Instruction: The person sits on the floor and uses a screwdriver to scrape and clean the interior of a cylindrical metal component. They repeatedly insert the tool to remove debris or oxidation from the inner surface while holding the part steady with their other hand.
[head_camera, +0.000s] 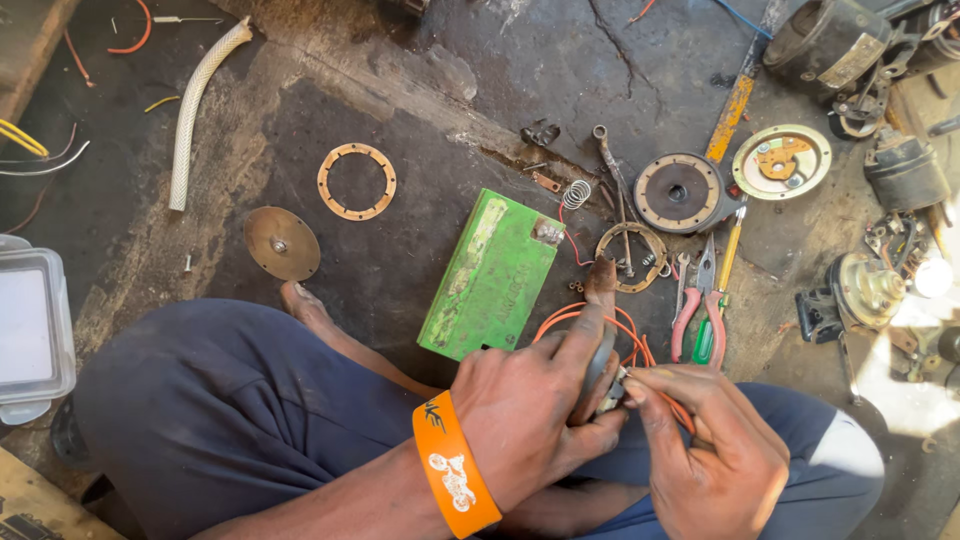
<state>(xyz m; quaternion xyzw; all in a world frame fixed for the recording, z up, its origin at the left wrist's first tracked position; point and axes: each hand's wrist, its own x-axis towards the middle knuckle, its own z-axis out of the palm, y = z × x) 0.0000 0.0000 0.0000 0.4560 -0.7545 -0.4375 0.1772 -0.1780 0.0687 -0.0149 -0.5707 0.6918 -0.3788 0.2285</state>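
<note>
Far left: a clear plastic box (30, 330) sits on the floor (400, 260); its contents cannot be made out through the lid. Beside it a ribbed white hose (195, 105) lies with its long axis running up and away from the person.

Moving right: a rusty metal disc (282, 243), then a flat brown ring gasket (357, 181), well apart from each other. Next, a green battery (490, 275), tilted, its long axis pointing from the knees toward the upper right.

Centre: the left hand (530, 410), orange wristband (455, 465) on the wrist, is clenched around a small round dark part (600, 370), forefinger stretched along its edge. Orange wires (600, 322) loop out behind it. The part sits between both hands, above the crossed legs.

Just to the right: the right hand (715, 450) pinches at the side of the same part, fingertips (640, 385) touching it; what they hold is too small to tell. The part lies to the left of this grip.

Further right on the floor: pliers with pink and green handles (700, 315), a round rotor plate (680, 192), a yellowish plate (782, 161), and motor housings (865, 290) near the edge.
</note>
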